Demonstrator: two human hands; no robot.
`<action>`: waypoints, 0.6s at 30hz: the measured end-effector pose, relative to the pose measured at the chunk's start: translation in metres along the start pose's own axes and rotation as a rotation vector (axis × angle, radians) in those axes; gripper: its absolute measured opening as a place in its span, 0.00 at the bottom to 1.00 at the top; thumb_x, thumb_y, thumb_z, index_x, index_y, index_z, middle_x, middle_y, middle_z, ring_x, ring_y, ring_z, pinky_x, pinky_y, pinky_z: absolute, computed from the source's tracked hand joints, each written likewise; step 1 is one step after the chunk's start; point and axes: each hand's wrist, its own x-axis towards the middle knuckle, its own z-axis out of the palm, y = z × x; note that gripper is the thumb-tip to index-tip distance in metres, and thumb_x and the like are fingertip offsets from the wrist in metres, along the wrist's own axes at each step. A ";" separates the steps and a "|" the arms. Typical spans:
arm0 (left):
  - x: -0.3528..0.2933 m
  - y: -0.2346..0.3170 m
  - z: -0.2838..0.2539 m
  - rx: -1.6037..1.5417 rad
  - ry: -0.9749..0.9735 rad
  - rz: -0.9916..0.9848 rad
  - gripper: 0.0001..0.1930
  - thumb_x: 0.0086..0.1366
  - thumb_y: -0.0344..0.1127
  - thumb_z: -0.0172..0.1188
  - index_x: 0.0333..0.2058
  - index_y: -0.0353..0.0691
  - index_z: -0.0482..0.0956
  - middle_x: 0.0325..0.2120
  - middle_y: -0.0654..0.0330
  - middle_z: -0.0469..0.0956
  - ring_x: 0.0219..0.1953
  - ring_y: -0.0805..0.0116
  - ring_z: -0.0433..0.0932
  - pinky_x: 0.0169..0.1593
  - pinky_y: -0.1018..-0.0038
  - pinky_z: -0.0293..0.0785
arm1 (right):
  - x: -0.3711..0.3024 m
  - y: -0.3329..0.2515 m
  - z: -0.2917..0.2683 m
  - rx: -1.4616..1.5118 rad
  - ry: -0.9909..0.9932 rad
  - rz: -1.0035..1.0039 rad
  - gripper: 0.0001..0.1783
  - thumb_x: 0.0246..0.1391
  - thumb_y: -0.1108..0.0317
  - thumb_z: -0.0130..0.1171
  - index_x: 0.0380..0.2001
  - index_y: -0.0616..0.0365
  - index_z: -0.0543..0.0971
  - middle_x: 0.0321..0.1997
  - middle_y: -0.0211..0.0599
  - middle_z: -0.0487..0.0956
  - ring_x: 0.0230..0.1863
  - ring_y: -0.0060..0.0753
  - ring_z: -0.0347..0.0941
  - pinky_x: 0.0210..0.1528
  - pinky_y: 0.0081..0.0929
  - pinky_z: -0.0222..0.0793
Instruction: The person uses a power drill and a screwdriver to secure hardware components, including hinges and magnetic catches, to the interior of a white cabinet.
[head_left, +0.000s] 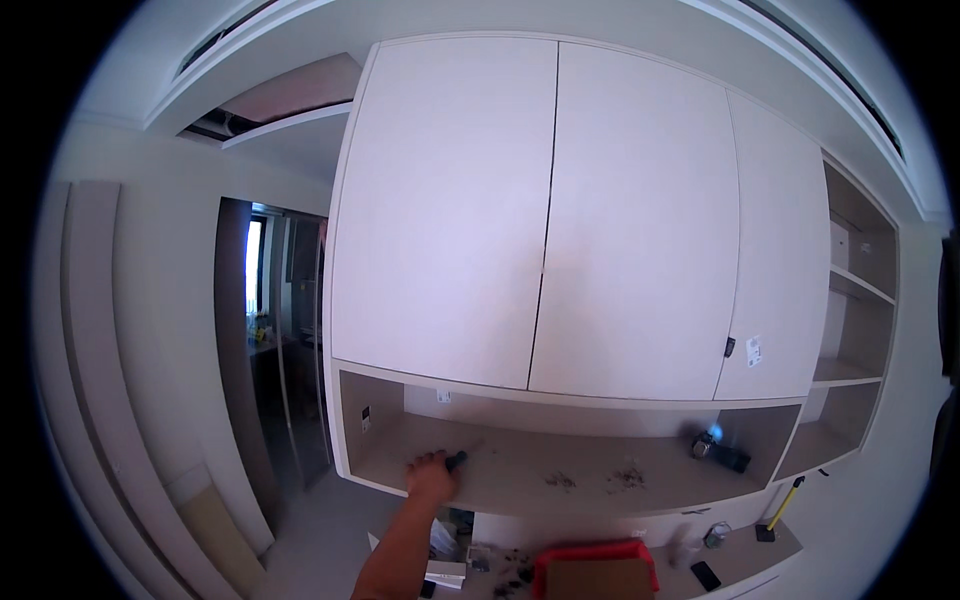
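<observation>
My left hand (432,477) reaches up from the lower edge to the front of the long open niche (520,490) under the wall cabinet. Its fingers are closed around a small dark object (456,461), whose end sticks out on the right side; the kind cannot be made out. Dark crumbs or debris (625,480) lie in two patches on the niche's floor, to the right of the hand. At the niche's right end sits a dark tool with a lit blue-white lamp (714,433). My right hand is out of the picture.
Pale cabinet doors (640,240) stand shut above. On the lower counter are a red tray (645,550) with a brown board, a dark phone-like slab (706,575), a glass jar (717,534) and a yellow-handled tool (785,508). Long panels (100,300) lean at the left.
</observation>
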 end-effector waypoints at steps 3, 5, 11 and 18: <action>0.003 0.011 0.007 -0.011 -0.023 0.025 0.30 0.65 0.55 0.60 0.60 0.45 0.77 0.56 0.48 0.80 0.62 0.46 0.76 0.67 0.46 0.67 | 0.007 0.005 -0.066 -0.116 0.222 -0.059 0.20 0.63 0.52 0.60 0.52 0.49 0.84 0.55 0.42 0.84 0.59 0.50 0.79 0.64 0.46 0.73; 0.001 -0.001 0.007 0.007 -0.026 0.018 0.30 0.64 0.55 0.61 0.60 0.44 0.77 0.56 0.48 0.81 0.62 0.46 0.76 0.66 0.46 0.67 | 0.022 -0.028 -0.135 -0.193 0.459 -0.172 0.20 0.62 0.57 0.62 0.55 0.46 0.84 0.55 0.39 0.85 0.59 0.49 0.80 0.65 0.45 0.74; -0.001 0.007 -0.012 -0.016 0.009 0.005 0.29 0.63 0.54 0.62 0.59 0.44 0.78 0.55 0.49 0.81 0.61 0.46 0.77 0.64 0.47 0.69 | -0.020 -0.259 -0.338 -0.540 1.070 -0.441 0.18 0.54 0.66 0.67 0.49 0.50 0.84 0.61 0.39 0.80 0.65 0.49 0.75 0.66 0.51 0.68; 0.005 0.000 0.006 0.018 0.017 0.038 0.30 0.63 0.56 0.62 0.58 0.44 0.79 0.52 0.49 0.82 0.59 0.47 0.78 0.63 0.46 0.71 | -0.010 -0.344 -0.424 -0.915 1.139 -0.328 0.35 0.58 0.57 0.65 0.69 0.48 0.73 0.79 0.38 0.63 0.82 0.45 0.51 0.80 0.61 0.44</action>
